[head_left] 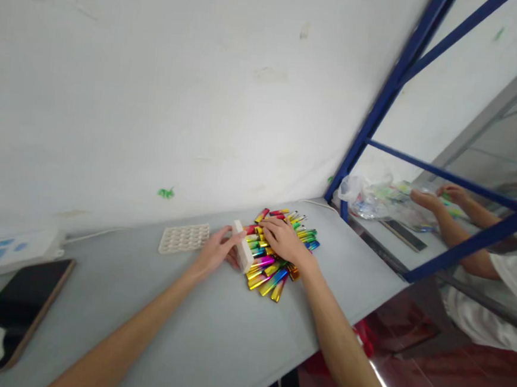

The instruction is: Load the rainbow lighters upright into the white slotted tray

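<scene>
My left hand (219, 249) is closed around a long, narrow white block (243, 251), which stands tilted along the left side of a pile. The pile is made of shiny, slim tube-like pieces (263, 275) in red, yellow, green, blue, pink and gold; their exact kind is unclear. Across the top of this pile lies my right hand (283, 239), its fingers stretched out and touching the pieces. Whether a single piece is pinched under the fingertips is hidden. Just left of my left hand, a white tray with rows of round holes (184, 239) lies flat on the grey table (203, 332).
A dark tablet (16, 311) with a white cable and a white box (12, 253) lie at the left. A blue metal frame (372, 119) rises at the right. Beyond it, another person's hands (437, 198) work above plastic bags (370, 196). A white wall backs the table.
</scene>
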`<state>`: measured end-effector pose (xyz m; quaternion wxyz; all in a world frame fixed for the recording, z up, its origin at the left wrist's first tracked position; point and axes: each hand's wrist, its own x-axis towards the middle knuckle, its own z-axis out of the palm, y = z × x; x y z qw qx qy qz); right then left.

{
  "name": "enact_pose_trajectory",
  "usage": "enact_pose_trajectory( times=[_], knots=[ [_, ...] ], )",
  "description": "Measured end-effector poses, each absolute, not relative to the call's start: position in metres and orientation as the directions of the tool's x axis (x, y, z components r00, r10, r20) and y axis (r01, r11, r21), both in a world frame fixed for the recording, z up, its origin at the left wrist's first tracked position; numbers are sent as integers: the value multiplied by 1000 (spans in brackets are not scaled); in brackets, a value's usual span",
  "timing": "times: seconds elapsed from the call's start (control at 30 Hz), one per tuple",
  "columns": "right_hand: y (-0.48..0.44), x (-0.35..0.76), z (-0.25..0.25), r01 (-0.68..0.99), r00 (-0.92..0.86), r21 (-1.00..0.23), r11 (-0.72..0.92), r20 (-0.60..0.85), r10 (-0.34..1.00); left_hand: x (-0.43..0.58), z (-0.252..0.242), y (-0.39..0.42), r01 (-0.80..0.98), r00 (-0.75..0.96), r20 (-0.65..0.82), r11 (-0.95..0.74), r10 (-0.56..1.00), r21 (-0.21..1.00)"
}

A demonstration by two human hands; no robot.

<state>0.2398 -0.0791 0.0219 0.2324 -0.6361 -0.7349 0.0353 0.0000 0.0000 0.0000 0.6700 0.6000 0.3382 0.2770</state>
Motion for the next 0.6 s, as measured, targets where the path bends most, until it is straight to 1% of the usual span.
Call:
enact_pose_trajectory(
  times=[0.13, 0.2, 0.27, 0.4, 0.47, 0.6],
  knots=[
    [-80, 236, 24, 903, -55, -385, 192, 339, 939, -1, 0, 0, 28, 624, -110, 119, 773, 993],
    [-82, 221, 25, 901, -57, -383, 204, 362, 930, -1, 0, 0, 21, 623, -103, 115, 775, 993],
    [-84, 202, 26, 905, -109, -350, 241, 358, 927, -1, 0, 0, 19, 620, -102, 115, 778, 993],
    [-88, 175, 27, 924, -235, -238, 300, 265, 935, -1, 3, -1, 33, 614, -114, 119, 781, 992],
    [-89, 174, 28, 933, -241, -207, 294, 246, 939, 0, 4, -2, 47, 612, -124, 121, 781, 992],
    [-89, 183, 28, 943, -199, -213, 254, 250, 947, 0, 8, -2, 73, 607, -142, 123, 782, 990]
  ],
)
